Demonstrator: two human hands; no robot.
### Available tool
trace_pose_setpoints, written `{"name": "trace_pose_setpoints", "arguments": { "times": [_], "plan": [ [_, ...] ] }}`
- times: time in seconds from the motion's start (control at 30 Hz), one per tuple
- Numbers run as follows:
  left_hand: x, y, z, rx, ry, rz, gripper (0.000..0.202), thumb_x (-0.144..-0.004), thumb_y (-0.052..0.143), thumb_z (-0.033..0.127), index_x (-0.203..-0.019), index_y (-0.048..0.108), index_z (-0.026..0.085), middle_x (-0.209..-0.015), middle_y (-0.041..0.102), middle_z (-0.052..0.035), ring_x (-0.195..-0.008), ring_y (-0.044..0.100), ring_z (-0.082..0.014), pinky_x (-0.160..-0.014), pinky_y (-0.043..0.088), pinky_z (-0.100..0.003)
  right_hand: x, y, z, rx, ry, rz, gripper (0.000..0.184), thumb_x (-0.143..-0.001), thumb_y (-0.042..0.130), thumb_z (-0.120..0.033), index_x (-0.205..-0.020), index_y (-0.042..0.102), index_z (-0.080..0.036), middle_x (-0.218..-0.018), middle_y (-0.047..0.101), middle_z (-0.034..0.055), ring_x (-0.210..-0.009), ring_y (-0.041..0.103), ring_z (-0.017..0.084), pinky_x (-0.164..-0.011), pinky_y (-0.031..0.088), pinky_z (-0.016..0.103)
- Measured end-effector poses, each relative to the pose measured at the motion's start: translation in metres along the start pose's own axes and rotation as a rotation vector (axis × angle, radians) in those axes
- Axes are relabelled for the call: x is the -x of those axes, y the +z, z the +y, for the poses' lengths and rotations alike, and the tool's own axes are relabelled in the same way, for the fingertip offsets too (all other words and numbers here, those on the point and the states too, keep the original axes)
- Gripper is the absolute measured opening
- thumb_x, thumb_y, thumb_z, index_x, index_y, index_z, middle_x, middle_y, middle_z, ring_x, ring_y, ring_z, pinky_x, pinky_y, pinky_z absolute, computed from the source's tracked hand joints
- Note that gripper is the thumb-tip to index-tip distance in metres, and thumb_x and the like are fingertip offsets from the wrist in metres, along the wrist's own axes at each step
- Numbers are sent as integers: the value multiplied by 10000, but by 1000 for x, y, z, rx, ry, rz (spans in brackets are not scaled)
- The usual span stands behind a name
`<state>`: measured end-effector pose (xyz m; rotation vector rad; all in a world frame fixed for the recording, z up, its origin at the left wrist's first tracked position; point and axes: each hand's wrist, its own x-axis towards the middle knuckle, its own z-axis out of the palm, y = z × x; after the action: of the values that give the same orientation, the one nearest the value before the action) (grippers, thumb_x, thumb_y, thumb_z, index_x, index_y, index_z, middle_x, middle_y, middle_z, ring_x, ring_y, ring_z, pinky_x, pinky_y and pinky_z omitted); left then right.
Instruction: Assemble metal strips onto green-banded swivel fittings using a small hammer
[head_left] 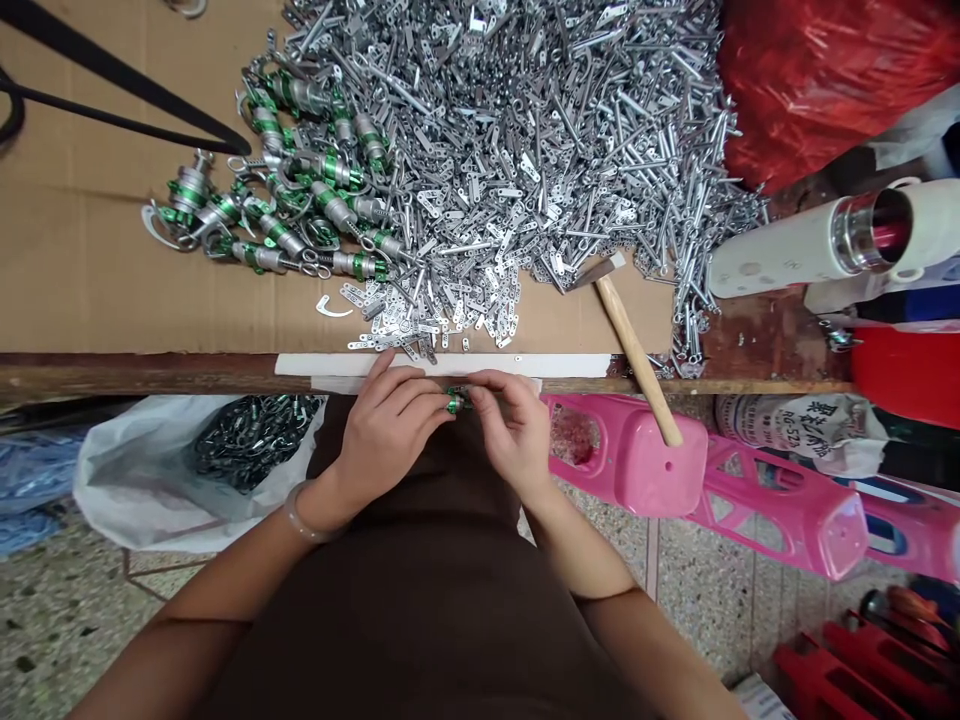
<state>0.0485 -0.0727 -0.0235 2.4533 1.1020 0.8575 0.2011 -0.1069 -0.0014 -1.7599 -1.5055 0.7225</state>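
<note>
On my feed, both hands sit close together just behind the front edge of the wooden counter [150,378]. The left hand [386,440] and the right hand [514,435] curl inward, pinching a small green-and-silver fitting [454,403] between their fingertips, so I can see only part of it. It sits just below a white strip [442,365] along the counter edge, above the person's brown clothing [390,620]. A pale bangle [304,510] circles the left wrist. Past the hands, on a cardboard sheet [112,290], lie a heap of silver metal pieces [510,150] and a cluster of assembled green-and-silver fittings [300,190]. A wooden-handled hammer [637,350] reaches over the edge and rests on pink plastic containers [630,460]. To the left, a white plastic bag [150,480] holds dark green fittings [255,435].
</note>
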Motion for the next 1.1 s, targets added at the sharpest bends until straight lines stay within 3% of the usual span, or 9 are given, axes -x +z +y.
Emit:
{"name": "trace_pose_setpoints", "arguments": {
  "times": [0.17,0.33,0.4,0.57,0.73,0.83,0.9,0.97,1.1],
  "plan": [
    [1,1,0,16,-10,11,36,-815,593,201,-812,628,196,-825,681,-1,-875,585,-189,-1002,418,-500,3,11,-1,318,126,17,142,-839,537,-312,-818,664,-254,-912,587,36,-921,480,208,-803,319,371],
    [1,1,0,25,-19,7,33,-815,593,200,-822,625,201,-824,682,7,-876,585,-185,-1004,415,-500,0,15,-2,368,147,32,113,-801,553,-332,-835,608,-240,-1013,509,57,-998,429,243,-838,301,408],
    [0,0,0,26,-22,-3,21,-808,603,197,-814,623,195,-812,681,7,-869,582,-181,-1010,411,-499,-10,4,6,354,118,95,136,-815,526,-359,-815,569,-230,-958,521,49,-955,452,228,-840,310,405],
    [-2,0,0,41,2,0,28,-780,635,173,-795,613,181,-803,679,2,-863,580,-179,-1024,399,-507,-59,-62,68,673,242,567,359,-796,516,-487,-988,538,-184,-1052,493,148,-1016,420,304,-833,317,488],
    [-2,0,-1,40,-14,1,36,-781,633,174,-809,613,184,-799,680,1,-856,577,-179,-1015,408,-507,-78,-95,98,718,193,303,331,-852,449,-449,-924,578,-153,-928,592,159,-878,508,254,-760,385,404],
    [-2,0,0,47,-16,4,20,-785,628,180,-794,615,192,-798,680,6,-855,577,-177,-1008,416,-501,-53,-82,69,666,124,266,334,-914,317,-380,-902,573,-167,-780,606,92,-697,537,194,-608,401,323],
    [-2,0,0,49,-18,5,20,-784,630,181,-792,615,190,-795,679,5,-855,578,-179,-1007,417,-499,-28,-71,43,607,55,67,300,-916,336,-361,-938,580,-188,-691,606,43,-592,535,167,-543,397,290],
    [-2,0,-1,48,-22,-1,21,-782,632,182,-795,617,188,-798,679,2,-859,578,-182,-1010,412,-501,-4,-63,22,558,-87,-45,258,-904,391,-326,-1048,572,-213,-764,645,47,-643,572,169,-592,438,291],
    [-1,0,-1,62,-21,-11,16,-793,618,187,-803,627,197,-817,684,4,-876,577,-183,-1009,413,-493,23,-50,7,547,-310,-53,345,-908,371,-259,-1219,513,-214,-781,652,61,-669,577,180,-624,468,299]
  ]
}}
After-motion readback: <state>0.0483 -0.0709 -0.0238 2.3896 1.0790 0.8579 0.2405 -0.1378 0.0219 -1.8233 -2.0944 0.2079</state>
